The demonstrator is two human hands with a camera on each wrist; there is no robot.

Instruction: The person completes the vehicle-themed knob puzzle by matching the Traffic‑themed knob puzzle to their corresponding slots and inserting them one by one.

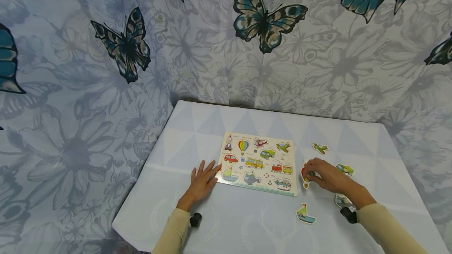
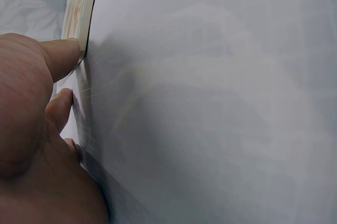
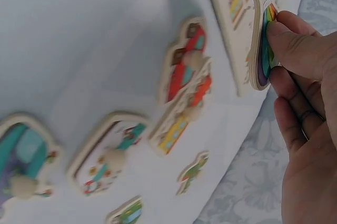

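- Nearest, your cream sleeves (image 1: 392,226) reach over a white tabletop (image 1: 176,160) patterned with pale blue triangles, butterfly wallpaper (image 1: 212,50) behind.
- Your left hand (image 1: 202,181), fingers spread, touches the left edge of the flat, printed board (image 1: 268,169).
- Your right hand (image 1: 328,175), thumb and fingers nearly together, pinches the rainbow-striped, wood-edged balloon piece (image 3: 260,50) just beside the board's right edge.

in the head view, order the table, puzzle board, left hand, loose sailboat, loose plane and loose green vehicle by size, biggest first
1. Table
2. Puzzle board
3. Left hand
4. Loose sailboat
Last, unranked: loose plane and loose green vehicle, which look too alike in size to separate.
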